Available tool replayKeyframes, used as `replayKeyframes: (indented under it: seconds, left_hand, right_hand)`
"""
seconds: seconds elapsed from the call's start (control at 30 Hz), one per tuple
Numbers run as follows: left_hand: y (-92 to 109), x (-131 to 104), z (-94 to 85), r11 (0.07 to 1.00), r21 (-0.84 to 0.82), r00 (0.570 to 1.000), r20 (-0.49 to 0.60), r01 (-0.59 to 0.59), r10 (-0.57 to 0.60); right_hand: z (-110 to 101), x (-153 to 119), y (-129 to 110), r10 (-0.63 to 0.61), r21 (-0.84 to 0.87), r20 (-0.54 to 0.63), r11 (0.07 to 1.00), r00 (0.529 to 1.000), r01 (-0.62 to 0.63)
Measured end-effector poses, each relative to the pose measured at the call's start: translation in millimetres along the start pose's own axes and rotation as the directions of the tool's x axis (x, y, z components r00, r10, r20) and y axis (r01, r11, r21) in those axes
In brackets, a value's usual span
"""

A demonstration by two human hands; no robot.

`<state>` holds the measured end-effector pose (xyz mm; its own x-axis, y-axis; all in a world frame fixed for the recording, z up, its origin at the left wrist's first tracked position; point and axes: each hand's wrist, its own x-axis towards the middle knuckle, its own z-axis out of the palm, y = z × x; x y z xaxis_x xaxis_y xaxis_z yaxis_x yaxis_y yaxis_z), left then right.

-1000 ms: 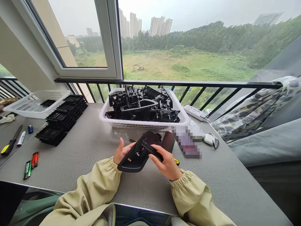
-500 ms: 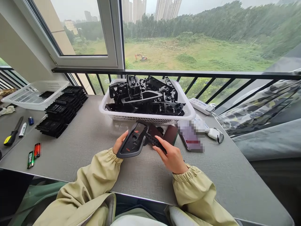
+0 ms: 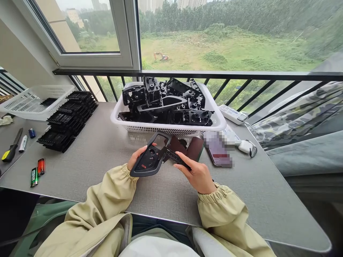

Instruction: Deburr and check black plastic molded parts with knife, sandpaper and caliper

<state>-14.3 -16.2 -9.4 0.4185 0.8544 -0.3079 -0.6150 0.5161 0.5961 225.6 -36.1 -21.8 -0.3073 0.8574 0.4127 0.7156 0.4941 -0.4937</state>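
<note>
My left hand (image 3: pixel 137 157) is closed round the left edge of a black plastic trim frame (image 3: pixel 149 159), holding it tilted above the table. This part has an opening at its far end and a recessed panel with round holes and a small red mark. In my right hand (image 3: pixel 197 175) is a black caliper (image 3: pixel 175 157) with scale marks along its beam. Its jaw end meets the right rim of the frame; exactly how the jaws sit there is too small to tell. Behind both hands stands a white plastic basket (image 3: pixel 171 129) heaped with black plastic parts (image 3: pixel 160 101).
Stacked black grid-like parts (image 3: pixel 66 119) stand at left beside another white basket (image 3: pixel 24 101). A knife (image 3: pixel 12 148), a marker (image 3: pixel 23 143), a blue battery (image 3: pixel 31 133) and red and green lighters (image 3: pixel 37 172) lie leftward. A phone (image 3: pixel 219 155) and power strip (image 3: pixel 233 114) are at right.
The view has tipped slightly downward. The caliper's jaw end has shifted a little left onto the frame's right rim. Both hands keep their holds.
</note>
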Motion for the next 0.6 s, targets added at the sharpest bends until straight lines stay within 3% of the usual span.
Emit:
replayKeyframes:
  seconds: [0.4,0.6]
  left_hand:
    - [-4,4,-6.7,1.0,-0.012,1.0,-0.024,-0.001,0.0]
    - [-11,7,-9.8,0.997,-0.069,0.986,-0.164,-0.028,0.016]
  right_hand:
    - [1,0,-4,0.038,-0.045,0.014,0.998,0.999,-0.037]
    - [1,5,-9,0.131,-0.052,-0.017,0.99,0.991,-0.131]
